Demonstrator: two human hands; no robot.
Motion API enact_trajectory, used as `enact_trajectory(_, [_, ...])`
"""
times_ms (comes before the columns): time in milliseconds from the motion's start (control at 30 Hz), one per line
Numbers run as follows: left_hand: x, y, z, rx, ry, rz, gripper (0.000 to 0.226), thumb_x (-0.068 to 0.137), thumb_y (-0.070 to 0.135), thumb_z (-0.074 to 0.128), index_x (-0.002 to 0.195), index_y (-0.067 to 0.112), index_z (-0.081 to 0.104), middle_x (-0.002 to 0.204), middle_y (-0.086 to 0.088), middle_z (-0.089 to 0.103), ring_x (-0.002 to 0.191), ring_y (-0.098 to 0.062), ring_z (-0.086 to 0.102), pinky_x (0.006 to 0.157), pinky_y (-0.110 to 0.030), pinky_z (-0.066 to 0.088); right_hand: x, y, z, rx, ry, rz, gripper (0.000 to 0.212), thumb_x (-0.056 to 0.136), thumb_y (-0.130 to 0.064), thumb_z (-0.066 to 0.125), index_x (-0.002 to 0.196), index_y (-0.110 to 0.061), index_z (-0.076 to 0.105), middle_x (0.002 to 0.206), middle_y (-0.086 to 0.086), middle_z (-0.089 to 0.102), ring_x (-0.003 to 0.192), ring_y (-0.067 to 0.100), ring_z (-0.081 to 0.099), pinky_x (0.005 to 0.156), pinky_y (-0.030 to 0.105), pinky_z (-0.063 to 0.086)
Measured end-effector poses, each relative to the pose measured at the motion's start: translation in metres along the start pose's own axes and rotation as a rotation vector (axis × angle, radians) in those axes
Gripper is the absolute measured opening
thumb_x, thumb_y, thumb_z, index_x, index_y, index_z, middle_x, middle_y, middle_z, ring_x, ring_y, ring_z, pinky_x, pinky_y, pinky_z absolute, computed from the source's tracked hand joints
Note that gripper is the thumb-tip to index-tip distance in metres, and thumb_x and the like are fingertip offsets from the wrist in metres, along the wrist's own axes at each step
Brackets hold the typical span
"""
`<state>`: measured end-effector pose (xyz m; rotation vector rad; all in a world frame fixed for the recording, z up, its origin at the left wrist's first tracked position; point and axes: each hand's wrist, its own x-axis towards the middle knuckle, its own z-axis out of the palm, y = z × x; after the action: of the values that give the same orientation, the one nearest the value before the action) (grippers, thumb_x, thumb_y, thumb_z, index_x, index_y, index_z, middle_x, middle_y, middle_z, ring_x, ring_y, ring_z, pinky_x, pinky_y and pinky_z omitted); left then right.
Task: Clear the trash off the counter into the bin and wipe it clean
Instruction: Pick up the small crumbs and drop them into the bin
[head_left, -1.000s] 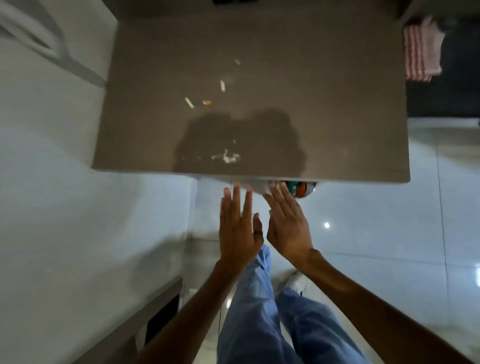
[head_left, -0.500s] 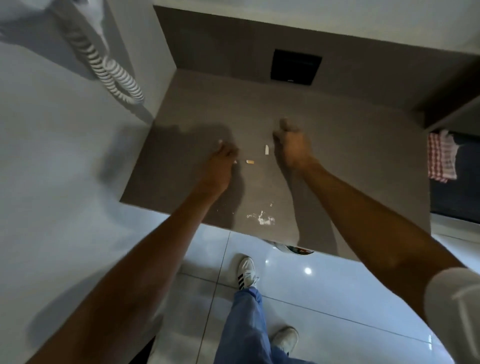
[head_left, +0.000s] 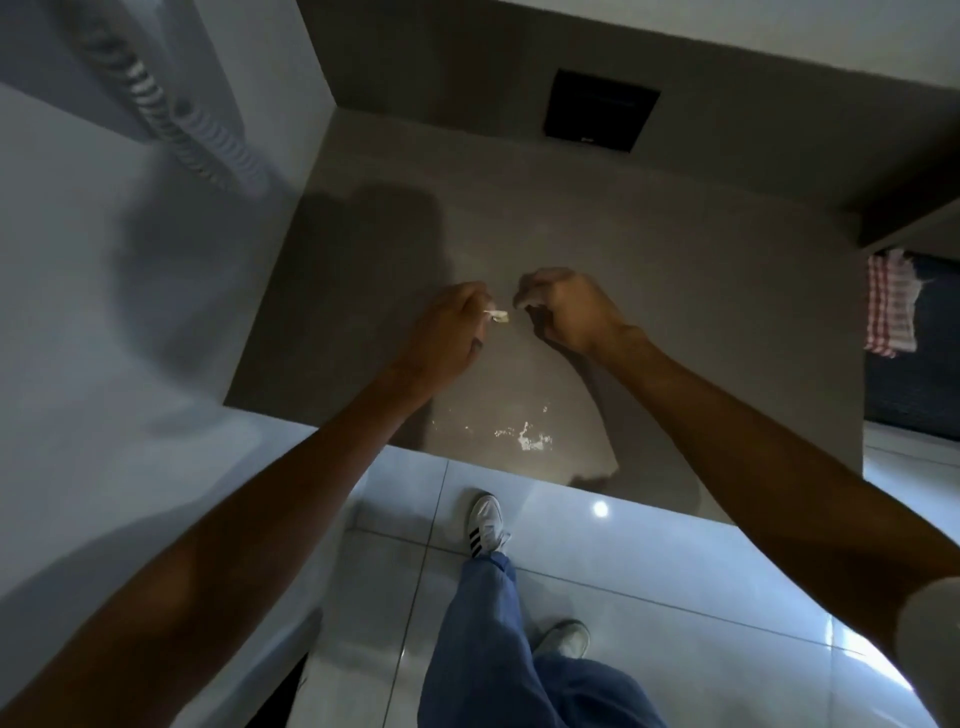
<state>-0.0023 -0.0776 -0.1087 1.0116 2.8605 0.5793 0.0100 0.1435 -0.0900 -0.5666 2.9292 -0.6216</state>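
Note:
Both hands are over the middle of the grey-brown counter (head_left: 701, 332). My left hand (head_left: 449, 332) pinches a small pale scrap of trash (head_left: 498, 315) between its fingertips. My right hand (head_left: 566, 309) is curled shut just to the right of it, with something pale showing at the fingertips; what it holds is mostly hidden. A patch of white smears and crumbs (head_left: 524, 434) lies near the counter's front edge. The bin is not in sight.
A white wall (head_left: 104, 364) with a coiled white cord (head_left: 197, 124) bounds the counter on the left. A black square panel (head_left: 600, 117) sits on the back wall. A red-checked cloth (head_left: 891, 306) hangs at right. My legs and white shoes stand on glossy floor tiles (head_left: 649, 571).
Both hands went from below the counter's front edge to its middle. The loose scraps that lay there are gone from the surface; the left hand now pinches one. The camera has moved closer.

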Motion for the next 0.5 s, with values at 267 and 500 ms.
enact_trajectory(267, [0.026, 0.030, -0.015, 0.086, -0.269, -0.102, 0.030, 0.090, 0.009, 0.060, 0.111, 0.010, 0.081, 0.117, -0.014, 0.079, 0.112, -0.036, 0.071, 0.100, -0.039, 0.054, -0.021, 0.001, 0.007, 0.177, 0.014, 0.364, 0.037, 0.072, 0.009, 0.063, 0.100, -0.005, 0.082, 0.106, 0.016, 0.076, 0.099, 0.033, 0.070, 0.090, 0.032, 0.055])
enact_trajectory(500, [0.040, 0.061, -0.017, 0.223, -0.298, -0.108, 0.029, 0.072, 0.019, 0.077, 0.100, 0.013, 0.080, 0.107, -0.012, 0.080, 0.102, -0.036, 0.072, 0.094, -0.035, 0.059, -0.129, -0.030, 0.000, 0.471, 0.289, 0.558, 0.024, 0.085, 0.005, 0.065, 0.100, -0.002, 0.083, 0.106, 0.013, 0.080, 0.099, 0.025, 0.075, 0.093, 0.023, 0.056])
